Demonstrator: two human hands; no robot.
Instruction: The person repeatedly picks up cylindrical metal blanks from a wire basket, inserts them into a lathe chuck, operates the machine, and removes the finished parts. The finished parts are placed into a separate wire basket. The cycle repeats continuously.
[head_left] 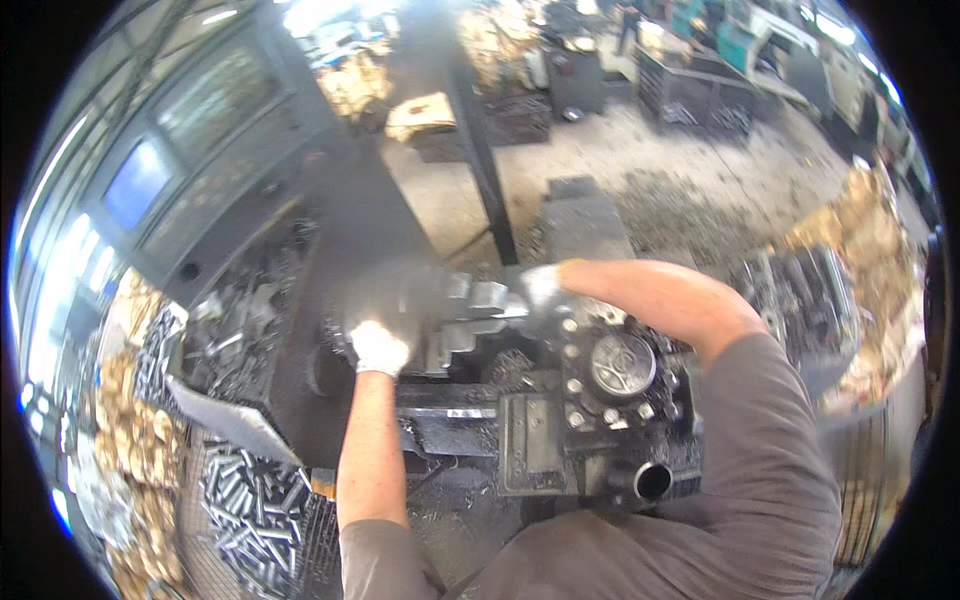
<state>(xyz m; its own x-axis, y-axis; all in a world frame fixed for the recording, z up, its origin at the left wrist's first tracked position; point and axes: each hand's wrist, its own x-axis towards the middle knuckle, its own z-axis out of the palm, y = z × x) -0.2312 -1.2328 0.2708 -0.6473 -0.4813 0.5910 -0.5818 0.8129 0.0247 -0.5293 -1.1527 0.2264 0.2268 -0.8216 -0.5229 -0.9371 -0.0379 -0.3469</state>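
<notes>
A lathe chuck (410, 310) with stepped metal jaws (458, 338) sits in front of me, partly blurred. My left hand (378, 348), in a white glove, is at the near left side of the chuck. Glare and blur hide its fingers. Reaching in from the right, my right hand (543, 290) wears a white glove with a yellowish cuff. It is close to the outer end of the jaws, by a short bright metal piece (514, 306). Its fingers are smeared, so I cannot tell whether it grips that piece.
A tool turret with a round face (622, 364) and bolts stands right of the chuck, above a metal tube end (653, 481). Many metal rods (255, 515) lie at lower left. Metal shavings (680, 215) cover the floor beyond. A dark post (480, 150) rises behind the chuck.
</notes>
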